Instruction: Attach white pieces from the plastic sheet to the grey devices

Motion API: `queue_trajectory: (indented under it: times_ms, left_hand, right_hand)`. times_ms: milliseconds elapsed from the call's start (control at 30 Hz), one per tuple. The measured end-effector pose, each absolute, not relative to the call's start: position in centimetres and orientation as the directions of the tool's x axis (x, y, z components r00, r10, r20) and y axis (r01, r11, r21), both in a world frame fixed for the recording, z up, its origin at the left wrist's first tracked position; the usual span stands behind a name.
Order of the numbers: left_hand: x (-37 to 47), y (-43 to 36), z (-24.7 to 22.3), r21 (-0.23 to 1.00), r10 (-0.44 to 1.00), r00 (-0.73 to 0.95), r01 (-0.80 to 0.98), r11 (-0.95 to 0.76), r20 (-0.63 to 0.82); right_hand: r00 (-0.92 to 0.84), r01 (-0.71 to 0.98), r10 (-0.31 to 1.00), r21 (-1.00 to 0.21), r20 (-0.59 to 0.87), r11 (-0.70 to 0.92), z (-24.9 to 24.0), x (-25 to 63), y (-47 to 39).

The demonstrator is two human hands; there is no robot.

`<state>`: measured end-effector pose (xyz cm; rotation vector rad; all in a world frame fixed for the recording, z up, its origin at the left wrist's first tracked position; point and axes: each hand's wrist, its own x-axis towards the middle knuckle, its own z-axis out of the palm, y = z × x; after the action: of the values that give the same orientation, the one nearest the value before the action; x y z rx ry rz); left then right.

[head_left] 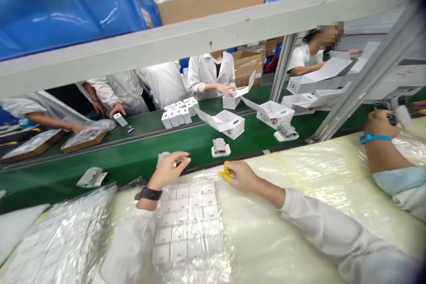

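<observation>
My left hand, with a black band on its wrist, is raised at the near edge of the green conveyor belt. Its fingers are stretched out, thumb apart, with nothing visible between them. Just behind it, partly hidden, is a small grey-white device. My right hand has yellow finger cots on thumb and forefinger; its fingers are curled together, and nothing shows in them. Under and between my hands lies a plastic-wrapped pack of small white boxes. Beyond my right hand a grey-white device on a white base sits on the belt.
More devices and open white boxes stand on the belt. Another wrapped pack lies left. A shelf beam crosses overhead, carrying a blue bin. A co-worker's hand works at right; several people work opposite.
</observation>
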<state>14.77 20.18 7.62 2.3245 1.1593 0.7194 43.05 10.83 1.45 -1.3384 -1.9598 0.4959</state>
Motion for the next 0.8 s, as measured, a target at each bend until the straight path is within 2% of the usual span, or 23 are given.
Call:
queue_trajectory:
  times_ms: [100,167,267,433,567,700,800]
  left_hand:
    - [8.3,16.5,7.5,0.666,0.87,0.48,0.612,-0.428,0.118]
    - [5.5,14.2,6.4,0.691,0.877,0.469,0.601,-0.401,0.102]
    - [3.5,11.8,4.6,0.693,0.846,0.512,0.557,-0.458,0.148]
    - [2.5,10.8,3.3,0.596,0.797,0.567,0.572,-0.564,0.21]
    - [2.0,11.0,2.7,0.585,0.798,0.55,0.571,-0.575,0.247]
    - [1.8,11.1,1.8,0.551,0.831,0.481,0.628,-0.549,0.279]
    - [1.5,11.1,1.5,0.527,0.829,0.504,0.65,-0.548,0.242]
  right_hand:
    - [-0.467,0.505,0.849,-0.713,0.248,0.486,2.2,39.3,7.0]
    - [-0.54,0.46,0.818,-0.743,0.2,0.486,2.6,36.9,6.2]
    - [-0.542,0.433,0.82,-0.774,0.185,0.461,3.4,33.5,7.0]
    - [-0.618,0.425,0.767,-0.748,0.172,0.51,4.1,28.2,10.1]
    - [-0.651,0.425,0.729,-0.695,0.21,0.58,3.2,24.6,12.4]
    - [-0.66,0.493,0.739,-0.665,0.133,0.56,2.3,22.9,13.8]
    - [-0.674,0.52,0.733,-0.641,0.098,0.564,2.1,23.0,14.0]
